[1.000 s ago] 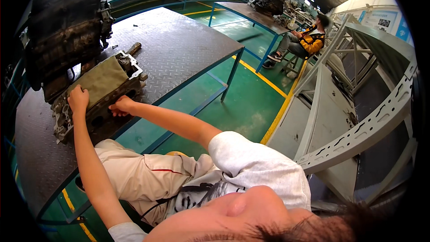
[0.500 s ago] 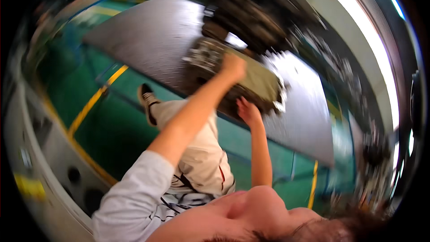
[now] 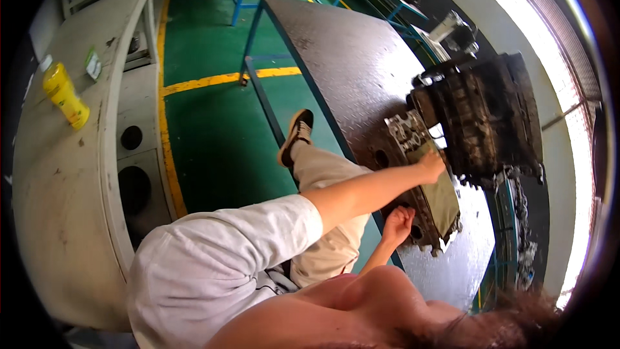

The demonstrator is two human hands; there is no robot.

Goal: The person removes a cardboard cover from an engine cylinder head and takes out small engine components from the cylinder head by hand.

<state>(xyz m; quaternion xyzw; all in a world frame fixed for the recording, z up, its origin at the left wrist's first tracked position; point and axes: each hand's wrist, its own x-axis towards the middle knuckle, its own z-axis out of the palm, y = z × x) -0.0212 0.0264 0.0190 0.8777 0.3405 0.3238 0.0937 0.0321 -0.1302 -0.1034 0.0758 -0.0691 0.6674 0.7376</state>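
Observation:
A metal engine cylinder head lies on the steel-topped table, with ports along its near side and an olive-green flat sheet or cover over its top. My left hand is closed in a fist on the olive surface; whatever is inside the fingers is hidden. Low against the near side of the cylinder head is my right hand, its fingers loosely bent and apart, with no object visible in them. Just beyond stands a large dark engine block.
The patterned steel table has blue legs. At left, a pale bench carries a yellow bottle and a small green-and-white packet. Yellow lines cross the green floor. More engine parts stand at right.
My view has swung left, so the bench and bottle show and the table sits farther right. My left hand stays on the olive surface; my right fingers are more bent than before.

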